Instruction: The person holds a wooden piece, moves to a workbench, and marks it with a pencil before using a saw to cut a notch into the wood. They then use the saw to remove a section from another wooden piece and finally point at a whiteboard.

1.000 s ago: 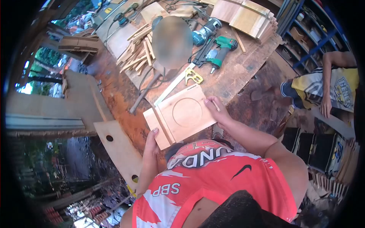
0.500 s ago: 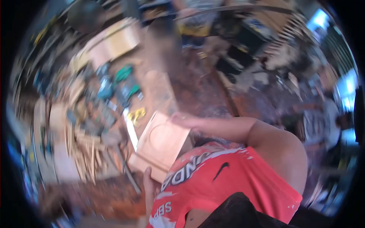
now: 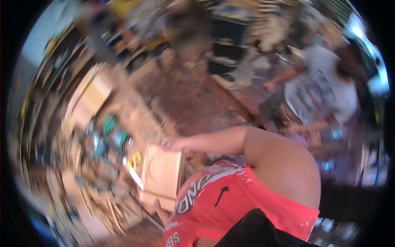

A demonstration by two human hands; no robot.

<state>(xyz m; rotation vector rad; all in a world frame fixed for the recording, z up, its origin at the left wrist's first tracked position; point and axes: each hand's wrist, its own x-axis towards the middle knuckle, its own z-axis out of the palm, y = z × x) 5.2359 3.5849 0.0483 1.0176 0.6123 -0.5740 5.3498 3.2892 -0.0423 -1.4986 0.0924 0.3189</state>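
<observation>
A pale wooden box (image 3: 163, 171) with a round outline on its upper face and a groove near its lower end is close in front of my red shirt. My right hand (image 3: 173, 144) reaches across and grips the box's far upper corner, its fingers blurred. At the lower end, my left hand (image 3: 162, 212) holds the box's edge with the thumb on the face; the other fingers are hidden beneath. Just left of the box lie a yellow object (image 3: 134, 161) and a bright strip (image 3: 135, 178).
Wood strips (image 3: 109, 212) lie in a pile at lower left. Blue and green tools or bottles (image 3: 108, 138) stand on the workbench (image 3: 138, 113). A striped wooden piece (image 3: 88, 96) is farther up. A person in a light shirt (image 3: 319, 86) is at right.
The view has turned and shifted, so the box and both hands appear lower and farther left. The person at right shows larger. Both hands stay on the box.
</observation>
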